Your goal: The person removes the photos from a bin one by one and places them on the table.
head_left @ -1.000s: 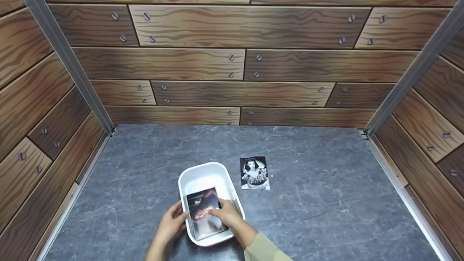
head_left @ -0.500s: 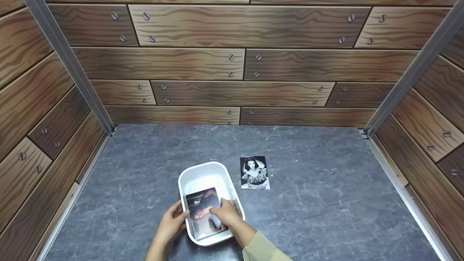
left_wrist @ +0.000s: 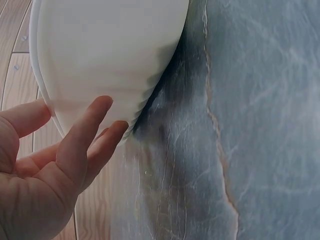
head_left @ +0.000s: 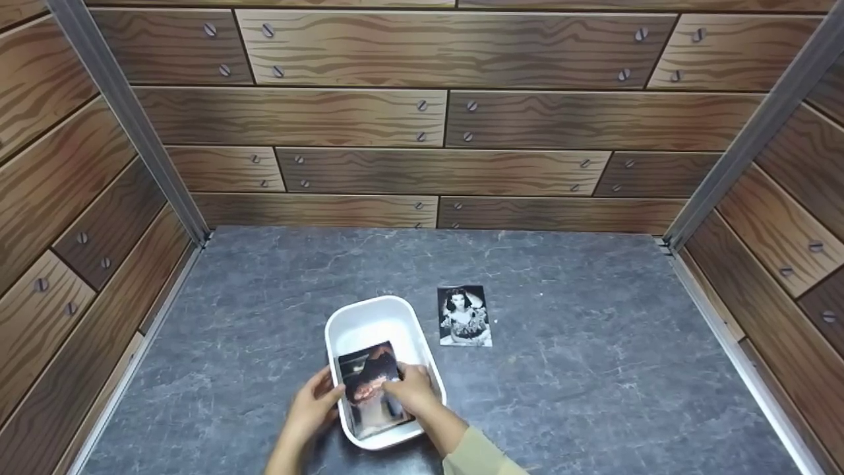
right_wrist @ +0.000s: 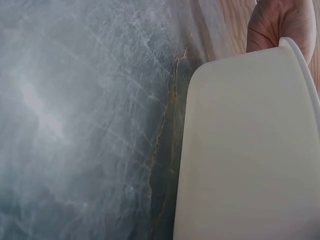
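Note:
A white plastic tub (head_left: 356, 323) with rounded corners rests on the dark marbled table. My left hand (head_left: 310, 406) holds its left side, thumb at the rim; in the left wrist view the fingers (left_wrist: 82, 132) lie along the outer wall. Inside the tub is a colour photo (head_left: 369, 386), tilted and showing a dark-hatted figure. Reaching over the right rim, my right hand (head_left: 414, 389) pinches the photo's right edge with its thumb on top; the other fingers are mostly hidden. In the right wrist view the tub's wall (right_wrist: 250, 145) hides those fingertips.
A black-and-white photo (head_left: 464, 316) lies flat on the table (head_left: 593, 369), right of the tub. Wood-plank patterned walls (head_left: 435, 119) stand behind and on both sides, with grey metal posts (head_left: 132, 125) at the corners.
Both hands and the tub stay in place. The glare on the colour photo has shifted slightly, and the right thumb has moved a little on it.

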The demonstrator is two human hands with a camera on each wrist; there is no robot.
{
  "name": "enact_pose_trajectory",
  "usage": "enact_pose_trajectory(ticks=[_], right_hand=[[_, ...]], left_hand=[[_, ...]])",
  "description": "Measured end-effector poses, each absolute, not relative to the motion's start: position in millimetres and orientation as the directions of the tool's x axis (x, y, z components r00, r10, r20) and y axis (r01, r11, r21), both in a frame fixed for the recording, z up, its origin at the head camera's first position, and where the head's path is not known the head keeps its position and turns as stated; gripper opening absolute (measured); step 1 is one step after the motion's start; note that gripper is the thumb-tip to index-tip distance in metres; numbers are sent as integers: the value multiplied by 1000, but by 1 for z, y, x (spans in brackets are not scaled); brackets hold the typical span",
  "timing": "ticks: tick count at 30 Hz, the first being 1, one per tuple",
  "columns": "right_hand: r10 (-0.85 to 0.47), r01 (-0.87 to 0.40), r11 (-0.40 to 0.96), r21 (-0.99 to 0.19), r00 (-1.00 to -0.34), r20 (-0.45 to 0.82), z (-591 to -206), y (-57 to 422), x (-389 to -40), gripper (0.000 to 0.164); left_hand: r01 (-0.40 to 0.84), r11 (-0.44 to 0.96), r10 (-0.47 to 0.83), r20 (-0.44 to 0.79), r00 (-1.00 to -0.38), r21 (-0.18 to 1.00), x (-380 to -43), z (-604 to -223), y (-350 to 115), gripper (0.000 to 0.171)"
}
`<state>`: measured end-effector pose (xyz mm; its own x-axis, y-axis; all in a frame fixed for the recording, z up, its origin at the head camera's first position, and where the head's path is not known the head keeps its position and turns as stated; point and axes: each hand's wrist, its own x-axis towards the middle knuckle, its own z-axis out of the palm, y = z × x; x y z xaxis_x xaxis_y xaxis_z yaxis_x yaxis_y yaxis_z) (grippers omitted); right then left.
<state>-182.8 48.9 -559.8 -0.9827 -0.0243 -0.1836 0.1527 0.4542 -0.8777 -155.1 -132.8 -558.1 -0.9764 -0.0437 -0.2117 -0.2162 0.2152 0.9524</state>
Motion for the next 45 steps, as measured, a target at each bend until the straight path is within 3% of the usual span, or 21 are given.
enact_pose_trajectory(ticks=[5,11,19,28,35,42,45], right_hand=[[7,82,550,-831,-996,-94,-561,50,-180,54],[-28,42,421,-906,-998,-59,-562,55,-182,51],[-28,62,288,-956,-997,-73,-559,57,-182,27],[72,70,204,-976,-996,-56,-541,68,-194,19],[146,102,114,-988,-986,-85,-521,100,-220,27],[282,75,-57,-996,-955,-88,-513,155,-250,24],[348,100,-56,-993,-930,-114,-516,183,-262,27]], left_hand=[[-224,205,-35,-221,-975,953,-153,-556,-134,60],[-193,207,-17,-193,-981,959,-154,-557,-135,59],[-185,184,-11,-186,-982,965,-154,-557,-135,58],[-196,191,-31,-194,-980,962,-154,-555,-134,59],[-224,202,-44,-220,-975,953,-155,-556,-133,58],[-243,229,-61,-235,-970,943,-157,-557,-130,59],[-234,227,-61,-226,-972,945,-157,-557,-131,59]])
